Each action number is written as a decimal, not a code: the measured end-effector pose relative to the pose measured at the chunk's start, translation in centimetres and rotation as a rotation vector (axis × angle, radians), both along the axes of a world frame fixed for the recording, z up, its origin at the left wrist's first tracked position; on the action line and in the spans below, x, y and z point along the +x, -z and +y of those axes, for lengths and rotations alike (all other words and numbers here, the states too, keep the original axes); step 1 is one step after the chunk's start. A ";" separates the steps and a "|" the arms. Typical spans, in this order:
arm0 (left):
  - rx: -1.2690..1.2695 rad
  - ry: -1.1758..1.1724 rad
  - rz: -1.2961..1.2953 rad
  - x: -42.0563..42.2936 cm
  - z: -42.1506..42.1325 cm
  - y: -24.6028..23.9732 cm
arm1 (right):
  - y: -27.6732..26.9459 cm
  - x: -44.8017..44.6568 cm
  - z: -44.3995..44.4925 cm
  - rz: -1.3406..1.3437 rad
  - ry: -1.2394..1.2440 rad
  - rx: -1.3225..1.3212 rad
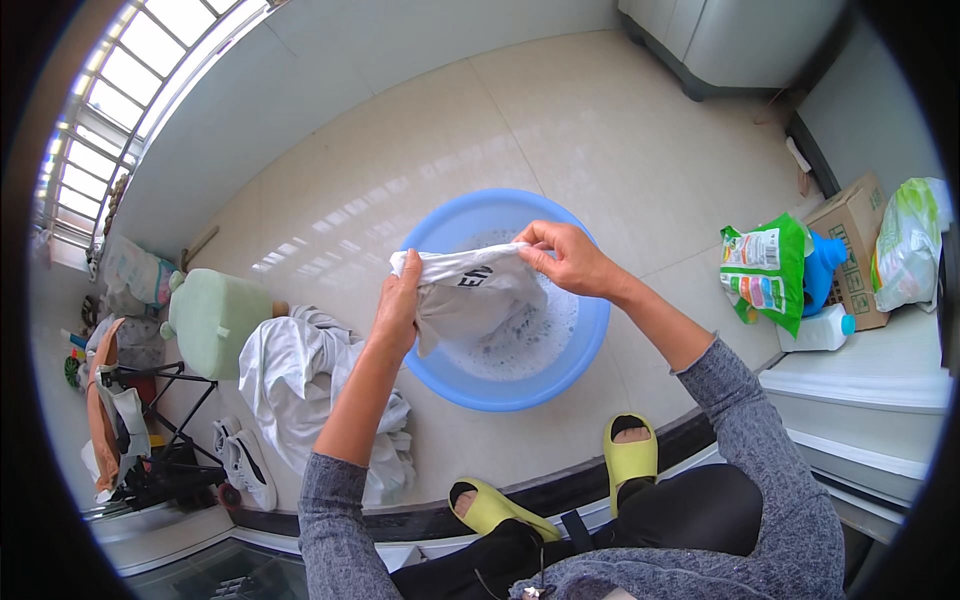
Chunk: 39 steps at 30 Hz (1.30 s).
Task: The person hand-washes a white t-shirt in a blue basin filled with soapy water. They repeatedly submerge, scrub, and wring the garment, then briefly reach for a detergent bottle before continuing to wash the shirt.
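Note:
Between my hands a white cloth item point(480, 289) with dark printed letters is stretched above a round blue plastic basin point(504, 403). My left hand point(400, 304) grips its left end, thumb on top. The upper right edge is pinched between the thumb and fingers of my right hand point(562, 257). Sudsy water point(525, 349) with white foam lies in the basin, partly hidden by the cloth. The cloth's lower part hangs over the foam; whether it touches the water I cannot tell.
White laundry point(292, 382) is heaped beside a green padded stool point(214, 322) on the left, near white sneakers point(247, 465). At right are a green detergent bag point(765, 270), a blue bottle point(821, 274), a white bottle point(821, 330), a cardboard box point(851, 240) and a plastic bag point(911, 247). Yellow-green slippers point(630, 454) are on my feet.

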<state>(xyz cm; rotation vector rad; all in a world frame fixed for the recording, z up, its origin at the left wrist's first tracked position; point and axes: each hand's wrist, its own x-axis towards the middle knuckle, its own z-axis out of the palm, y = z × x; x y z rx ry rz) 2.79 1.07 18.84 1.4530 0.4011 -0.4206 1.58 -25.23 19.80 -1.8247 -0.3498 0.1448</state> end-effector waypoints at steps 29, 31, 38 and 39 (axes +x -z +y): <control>-0.414 0.192 -0.048 -2.3 -4.6 -2.5 | 8.0 -0.6 5.5 0.126 -0.473 -0.580; -0.394 0.223 -0.045 -2.3 -4.5 -2.0 | 8.2 -0.3 5.6 0.233 -0.496 -0.391; -0.472 0.171 -0.014 -2.3 -4.1 -2.4 | 7.0 -1.1 5.5 0.494 -0.136 -0.052; -0.465 0.158 -0.010 -2.2 -4.0 -2.3 | 7.8 -1.2 5.6 0.465 -0.070 -0.049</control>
